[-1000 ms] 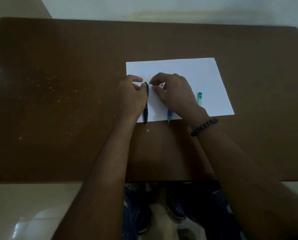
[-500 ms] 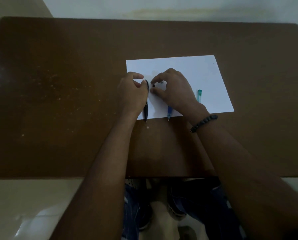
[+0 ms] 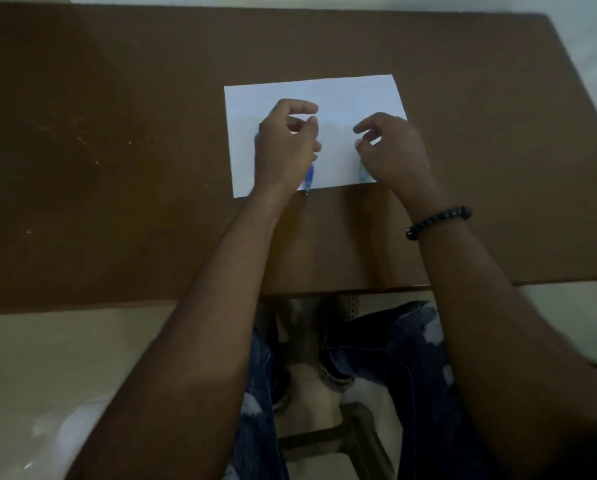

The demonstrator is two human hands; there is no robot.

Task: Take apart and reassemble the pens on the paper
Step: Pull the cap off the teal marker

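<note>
A white sheet of paper [image 3: 342, 95] lies on the brown table [image 3: 117, 133]. My left hand [image 3: 285, 150] hovers over its left half with fingers loosely curled and apart, and nothing shows in them. A blue pen [image 3: 309, 180] pokes out from under that hand's heel and reaches the paper's near edge. My right hand [image 3: 390, 150], fingers spread, is over the right half. A teal pen [image 3: 362, 173] shows just beside its palm. The black pen is hidden. The view is blurred.
The table's near edge [image 3: 325, 289] runs just in front of my forearms. A dark bead bracelet [image 3: 439, 221] is on my right wrist. My legs in jeans [image 3: 411, 341] and a stool frame [image 3: 352, 431] show below the table.
Both hands have let go of the black pen and moved right across the paper. The left is now over the blue pen, the right over the teal pen. The camera has shifted too.
</note>
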